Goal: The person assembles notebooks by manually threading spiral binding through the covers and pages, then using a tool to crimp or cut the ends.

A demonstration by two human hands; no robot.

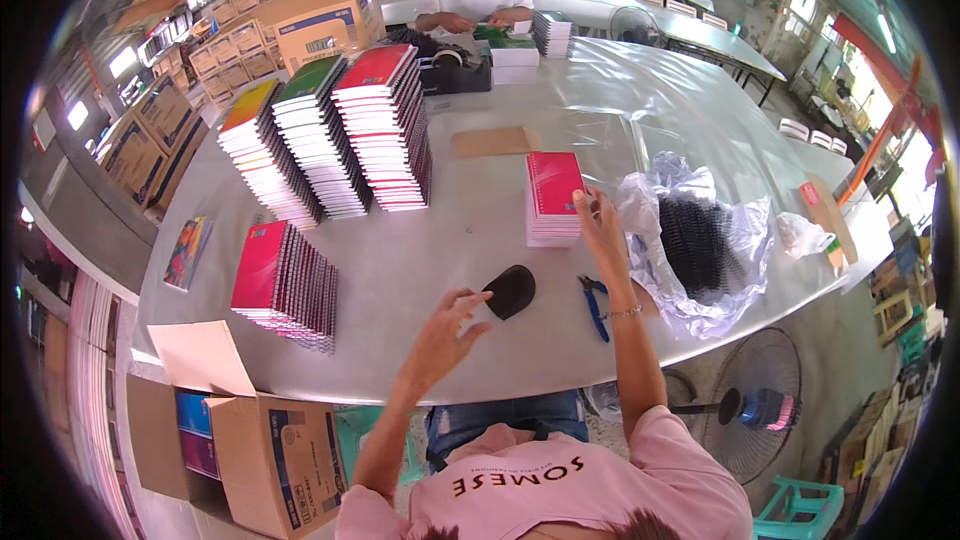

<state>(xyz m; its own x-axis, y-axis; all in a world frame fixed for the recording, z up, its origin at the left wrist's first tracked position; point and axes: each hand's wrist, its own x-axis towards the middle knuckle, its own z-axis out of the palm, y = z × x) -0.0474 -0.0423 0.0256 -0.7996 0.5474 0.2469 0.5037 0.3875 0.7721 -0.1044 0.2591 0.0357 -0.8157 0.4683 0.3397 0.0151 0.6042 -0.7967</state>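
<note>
A short stack of red-covered notebooks (556,180) stands on the table in front of me, right of the middle. My right hand (602,232) is at its right side, thumb and fingers closed on the edge of the top notebook. Left of that, a rounded black pad-like piece (512,292) lies flat on the table. My left hand (452,332) is beside it, fingers apart and holding nothing, with a fingertip at the piece's left edge. Blue-handled pliers (595,310) lie by my right wrist. Black binding coils (695,245) fill an open white plastic wrapping (640,202) farther right.
Tall notebook stacks with red (378,70), green (310,78) and yellow-orange covers (250,105) stand at the left. Nearer is another red notebook stack (262,265). An open carton (290,460) stands below the table edge, a fan (755,405) at right. Another person (475,0) works opposite.
</note>
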